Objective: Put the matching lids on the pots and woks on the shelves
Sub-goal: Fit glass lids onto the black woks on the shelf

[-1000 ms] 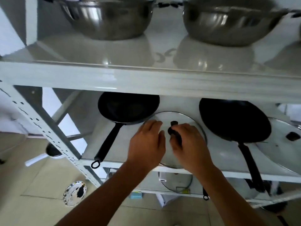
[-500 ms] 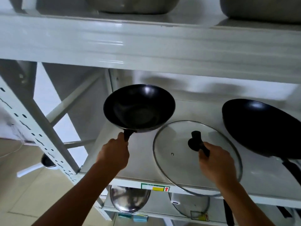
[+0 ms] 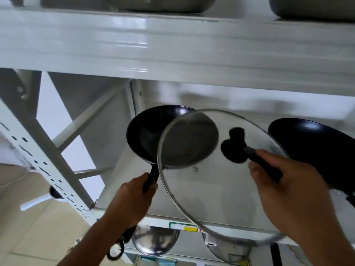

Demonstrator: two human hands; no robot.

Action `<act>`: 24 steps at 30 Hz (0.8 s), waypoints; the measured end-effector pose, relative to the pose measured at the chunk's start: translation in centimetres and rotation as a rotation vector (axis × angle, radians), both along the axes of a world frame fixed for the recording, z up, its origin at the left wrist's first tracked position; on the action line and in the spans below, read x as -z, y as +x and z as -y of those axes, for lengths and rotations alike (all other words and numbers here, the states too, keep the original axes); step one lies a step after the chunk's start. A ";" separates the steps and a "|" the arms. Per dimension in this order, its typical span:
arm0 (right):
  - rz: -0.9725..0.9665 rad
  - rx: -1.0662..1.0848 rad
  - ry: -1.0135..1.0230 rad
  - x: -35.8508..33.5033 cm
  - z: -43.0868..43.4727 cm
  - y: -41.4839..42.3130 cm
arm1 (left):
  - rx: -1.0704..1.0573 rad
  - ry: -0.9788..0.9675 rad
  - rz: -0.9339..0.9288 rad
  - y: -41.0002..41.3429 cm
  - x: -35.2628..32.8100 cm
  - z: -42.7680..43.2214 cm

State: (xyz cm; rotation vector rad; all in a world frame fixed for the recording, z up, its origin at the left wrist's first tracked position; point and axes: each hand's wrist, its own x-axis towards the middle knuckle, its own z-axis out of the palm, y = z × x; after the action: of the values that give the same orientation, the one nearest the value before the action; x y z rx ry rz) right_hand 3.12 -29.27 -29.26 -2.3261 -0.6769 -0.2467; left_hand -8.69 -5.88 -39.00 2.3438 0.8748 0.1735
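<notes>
A small black wok (image 3: 148,137) sits on the middle shelf (image 3: 123,189), and my left hand (image 3: 130,202) is closed around its long black handle. My right hand (image 3: 292,192) grips the black handle of a large glass lid (image 3: 217,192) with a metal rim. The lid is lifted and tilted, and its left edge overlaps the right side of the small wok. A second, larger black wok (image 3: 315,146) rests on the same shelf at the right, partly behind my right hand.
Two steel pots (image 3: 159,4) stand on the upper shelf. Below the middle shelf lie a steel lid (image 3: 155,240) and a glass lid (image 3: 230,250). A white perforated upright (image 3: 44,160) and diagonal braces frame the left side. Tiled floor lies beyond.
My right hand has lifted the glass lid off the shelf and swung it left over the small wok. My left hand has slid a little further down the wok's handle.
</notes>
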 end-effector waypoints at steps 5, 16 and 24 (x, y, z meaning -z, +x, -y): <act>0.100 -0.067 -0.052 1.3 -8.0 5.5 | -0.024 -0.052 0.020 -0.6 0.0 2.6; 0.099 -0.151 -0.051 3.8 -17.0 9.5 | -0.098 -0.343 -0.070 2.2 -0.5 1.1; 0.108 -0.140 -0.068 5.4 -17.5 10.8 | -0.123 -0.386 -0.024 2.3 -0.4 1.4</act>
State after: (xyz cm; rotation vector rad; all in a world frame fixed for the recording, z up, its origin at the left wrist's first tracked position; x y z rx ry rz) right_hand 13.90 -11.78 -34.70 -2.3302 -0.9113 -0.2907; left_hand -6.38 -7.28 -38.57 1.9401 0.9694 0.0225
